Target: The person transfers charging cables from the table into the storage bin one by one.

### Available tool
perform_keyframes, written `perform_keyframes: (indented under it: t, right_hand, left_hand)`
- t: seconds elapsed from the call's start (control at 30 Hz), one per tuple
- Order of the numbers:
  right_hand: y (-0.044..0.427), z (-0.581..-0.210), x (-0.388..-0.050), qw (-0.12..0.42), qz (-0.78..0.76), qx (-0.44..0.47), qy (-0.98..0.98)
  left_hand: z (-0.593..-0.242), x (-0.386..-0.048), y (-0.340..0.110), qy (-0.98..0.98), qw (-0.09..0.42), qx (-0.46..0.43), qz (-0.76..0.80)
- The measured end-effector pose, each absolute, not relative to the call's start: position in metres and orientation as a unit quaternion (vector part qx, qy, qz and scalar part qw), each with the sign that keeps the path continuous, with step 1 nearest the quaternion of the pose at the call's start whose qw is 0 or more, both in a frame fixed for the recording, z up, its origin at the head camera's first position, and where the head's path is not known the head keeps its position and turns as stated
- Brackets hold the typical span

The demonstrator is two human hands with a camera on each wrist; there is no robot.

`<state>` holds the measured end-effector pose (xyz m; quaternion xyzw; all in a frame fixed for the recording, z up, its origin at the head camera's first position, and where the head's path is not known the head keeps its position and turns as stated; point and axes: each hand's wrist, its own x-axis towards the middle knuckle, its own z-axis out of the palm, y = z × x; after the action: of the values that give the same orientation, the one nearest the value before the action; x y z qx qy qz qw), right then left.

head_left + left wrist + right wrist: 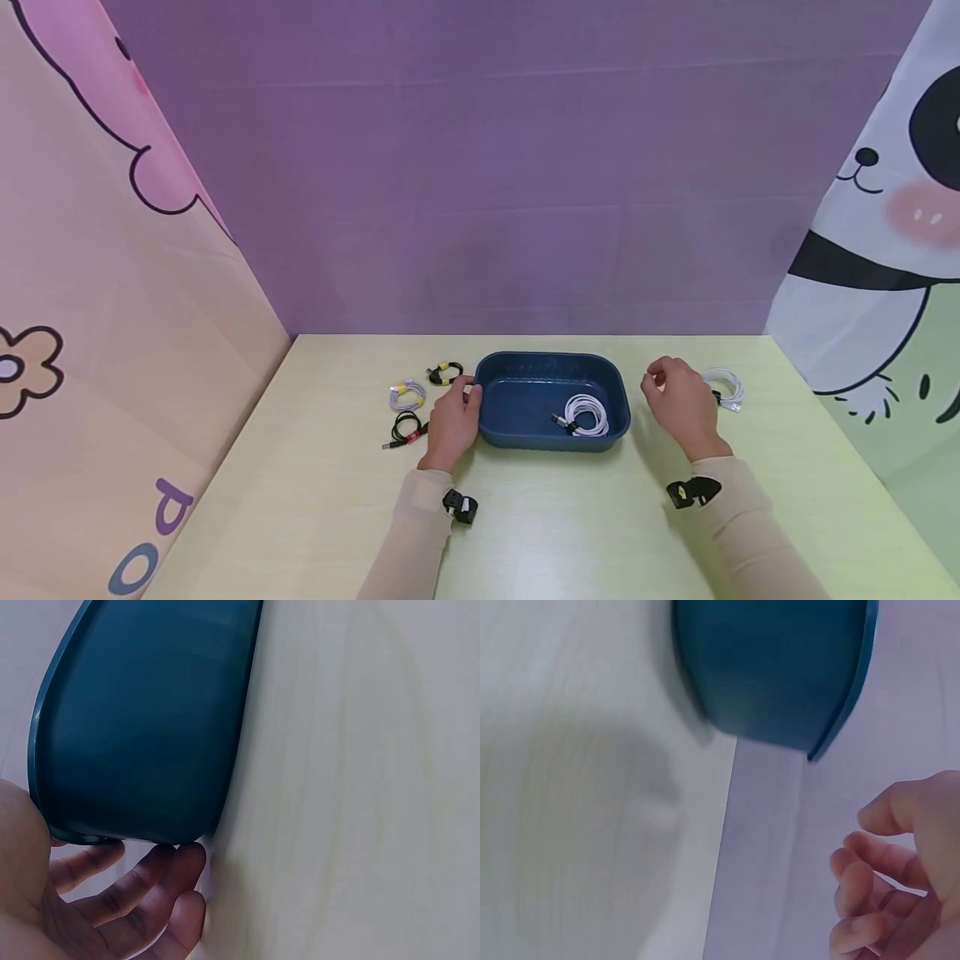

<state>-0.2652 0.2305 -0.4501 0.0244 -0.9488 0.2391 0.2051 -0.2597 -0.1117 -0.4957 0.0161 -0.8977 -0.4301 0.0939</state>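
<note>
Head view, going left to right: on the pale table (555,525) three coiled cables are lying off the near end of the bin, a black one with a red tie (412,435), a lavender one with yellow bands (401,389) just beyond it, and a black one with yellow bands (444,366) farther back. Next, my left hand (452,421) is resting against the bin's left end; the left wrist view is showing its fingers loosely bent, the tips touching the outer wall, not clenching. The dark blue bin (517,408) is sitting upright in the middle, and toward its right end a white coil with a black tie (602,417) is lying inside on the floor. Past the bin's right end, my right hand (681,407) is hovering apart from it, fingers half curled and thumb bent in, the right wrist view showing a gap between thumb and forefinger with nothing in it. Behind that hand another white coil (737,388) is lying on the table, partly hidden. By my judgement, the work is standing at an early point: one coil is lying inside, while four are still lying outside.
</note>
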Motion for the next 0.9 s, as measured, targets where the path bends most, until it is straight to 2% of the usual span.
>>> perform_keyframes:
  t: [0.23,0.9]
  right_hand:
    - [0.255,-0.452,-0.271,0.196,0.232,0.010,-0.953]
    - [0.304,-0.460,-0.279,0.086,0.181,-0.050,-0.978]
  left_hand:
    - [-0.498,-0.261,-0.112,-0.897,0.098,0.013,-0.430]
    - [-0.499,-0.262,-0.112,-0.896,0.099,0.014,-0.432]
